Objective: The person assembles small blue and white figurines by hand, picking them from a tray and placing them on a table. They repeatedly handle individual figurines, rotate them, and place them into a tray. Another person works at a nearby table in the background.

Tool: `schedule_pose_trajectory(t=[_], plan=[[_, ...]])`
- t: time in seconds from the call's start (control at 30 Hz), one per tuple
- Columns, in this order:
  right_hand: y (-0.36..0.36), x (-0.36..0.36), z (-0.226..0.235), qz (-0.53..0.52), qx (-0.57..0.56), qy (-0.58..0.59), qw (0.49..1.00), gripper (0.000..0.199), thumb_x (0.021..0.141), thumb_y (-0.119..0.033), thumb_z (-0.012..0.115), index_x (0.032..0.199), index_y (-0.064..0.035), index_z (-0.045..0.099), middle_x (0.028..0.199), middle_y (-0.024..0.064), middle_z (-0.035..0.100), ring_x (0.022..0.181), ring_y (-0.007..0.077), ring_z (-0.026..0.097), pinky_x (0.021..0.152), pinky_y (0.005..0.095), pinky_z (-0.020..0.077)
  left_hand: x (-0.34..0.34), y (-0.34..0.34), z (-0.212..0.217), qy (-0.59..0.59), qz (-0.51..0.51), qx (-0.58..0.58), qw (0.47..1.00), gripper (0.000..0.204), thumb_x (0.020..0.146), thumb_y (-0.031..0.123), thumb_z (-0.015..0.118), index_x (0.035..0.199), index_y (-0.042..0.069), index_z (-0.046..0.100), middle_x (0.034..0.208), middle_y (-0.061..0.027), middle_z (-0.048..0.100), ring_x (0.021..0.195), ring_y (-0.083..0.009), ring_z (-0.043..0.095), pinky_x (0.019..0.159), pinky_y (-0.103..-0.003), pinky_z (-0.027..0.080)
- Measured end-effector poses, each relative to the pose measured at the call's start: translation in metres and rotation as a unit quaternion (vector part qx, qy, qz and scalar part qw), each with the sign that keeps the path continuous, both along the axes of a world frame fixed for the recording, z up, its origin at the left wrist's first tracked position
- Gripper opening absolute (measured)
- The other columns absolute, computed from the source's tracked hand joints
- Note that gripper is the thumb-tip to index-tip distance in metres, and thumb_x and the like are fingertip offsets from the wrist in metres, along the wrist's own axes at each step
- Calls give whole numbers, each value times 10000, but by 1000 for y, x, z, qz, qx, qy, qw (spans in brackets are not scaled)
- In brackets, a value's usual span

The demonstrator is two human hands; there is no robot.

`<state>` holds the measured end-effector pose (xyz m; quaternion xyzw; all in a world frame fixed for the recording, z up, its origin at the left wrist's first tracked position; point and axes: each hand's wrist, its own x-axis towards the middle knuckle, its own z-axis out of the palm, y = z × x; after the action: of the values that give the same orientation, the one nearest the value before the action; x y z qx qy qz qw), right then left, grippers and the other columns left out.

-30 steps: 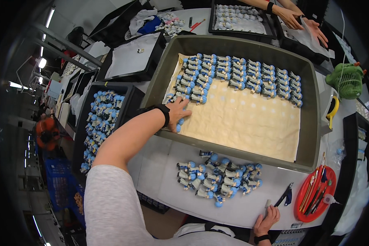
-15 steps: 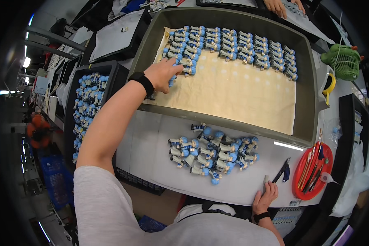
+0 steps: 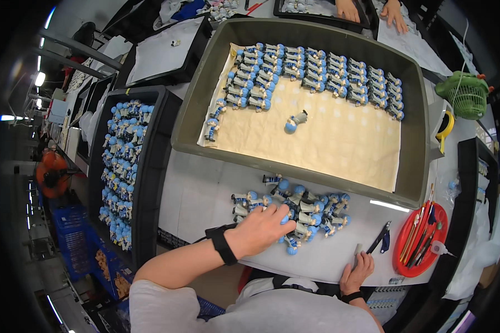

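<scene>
Landmark: big grey tray point(image 3: 190, 119) lined with cream paper, sat mid-bench on a white table point(image 3: 197, 191).
Figurines in tray: blue-capped figurines in rows point(image 3: 316, 69) along the tray's far side – one loose figurine point(image 3: 294, 122) lay alone on the paper, nearer than the rows.
Loose pile: heap of the same figurines point(image 3: 308, 208) on the table just in front of the tray's near wall.
Left hand: left hand point(image 3: 258, 230) rested on the pile's near-left edge, fingers curled over figurines – whether it gripped one, cannot tell.
Right hand: right hand point(image 3: 356, 273) sat at the table's near edge, well in front of the tray, loosely closed, holding nothing visible.
Left of tray: black bin point(image 3: 150, 183) packed with figurines.
Right of tray: red dish of brushes point(image 3: 406, 261), green basket point(image 3: 465, 94).
Beyond tray: another person's hands point(image 3: 372, 10) at a far tray.
Room: dim workshop floor left of the black bin, orange fan point(image 3: 53, 172).
</scene>
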<state>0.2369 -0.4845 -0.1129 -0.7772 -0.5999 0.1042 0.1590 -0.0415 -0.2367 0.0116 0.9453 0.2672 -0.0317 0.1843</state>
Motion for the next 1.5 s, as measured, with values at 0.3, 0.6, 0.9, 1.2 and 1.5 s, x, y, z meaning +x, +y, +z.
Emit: schedule_pose_trajectory(t=[0.3,0.6,0.9,1.2,1.5], plan=[[0,-2,0,-9,-11,5,1000,442,783,-161,531,1166,46,454,1239,213,423,1197,399,323,1015,513,217,32,64,52,-115,-66,-24,991,235,734,128,615,942,52,535,1148,-151,486,970,-283,510,760,-375,451],[4,-1,5,5,59,-19,998,446,848,-234,524,1213,20,509,1140,209,534,1102,399,436,968,505,290,91,210,-67,190,-250,219,924,105,738,150,580,788,80,640,1001,-74,569,968,-255,516,666,-344,480],[5,-1,5,-13,24,2,1000,446,811,-222,546,1187,19,535,1129,206,547,1103,409,440,985,511,281,34,255,-17,34,67,18,997,330,671,262,661,855,-5,597,863,-185,604,841,-364,583,737,-422,495],[6,-2,8,-21,8,-7,1000,436,809,-220,549,1175,17,538,1141,202,542,1121,405,433,986,510,279,-63,271,-37,209,410,34,887,446,734,338,620,960,-45,591,968,-238,633,925,-346,624,817,-405,499],[2,0,1,-26,9,-4,1000,407,834,-227,526,1156,23,541,1152,214,536,1129,409,416,991,510,269,-46,264,-52,266,428,54,862,473,769,114,629,1145,-73,410,948,-211,650,905,-293,653,768,-348,529]])
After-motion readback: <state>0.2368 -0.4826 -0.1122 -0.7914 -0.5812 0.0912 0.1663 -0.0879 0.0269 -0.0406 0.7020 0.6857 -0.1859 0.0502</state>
